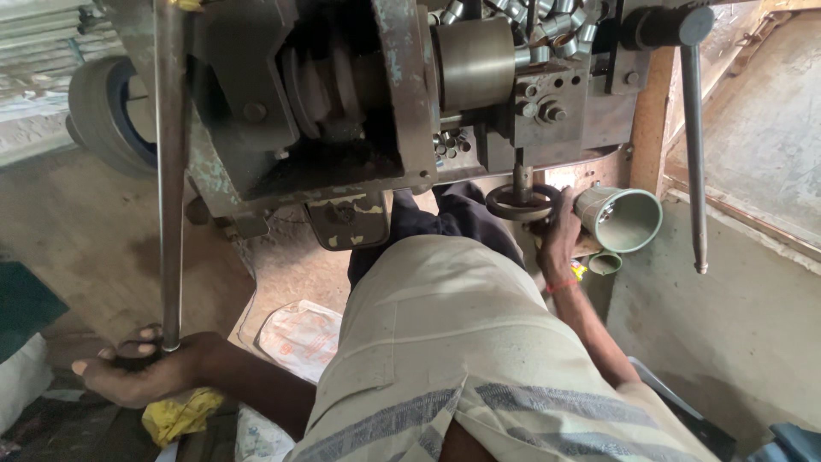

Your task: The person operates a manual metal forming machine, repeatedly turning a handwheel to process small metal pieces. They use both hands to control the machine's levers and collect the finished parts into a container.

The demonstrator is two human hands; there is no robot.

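I stand at a worn metal lathe-like machine [342, 94]. My left hand [141, 364] is closed around the lower end of a long steel lever bar [171, 171] that runs up the machine's left side. A yellow rag [180, 415] lies just under that hand. My right hand [558, 235] grips the rim of a small dark handwheel [517, 204] below the machine's slide. A brass-coloured cylinder [475, 62] sits in the machine's head above the wheel. Several small metal rings [547, 21] lie piled on top.
A green metal cup [623, 219] lies on its side right of the handwheel. A second long lever [694, 145] hangs down at the right. A grey wheel [107, 111] is at the far left. A white sack [299, 338] lies on the concrete floor [94, 239].
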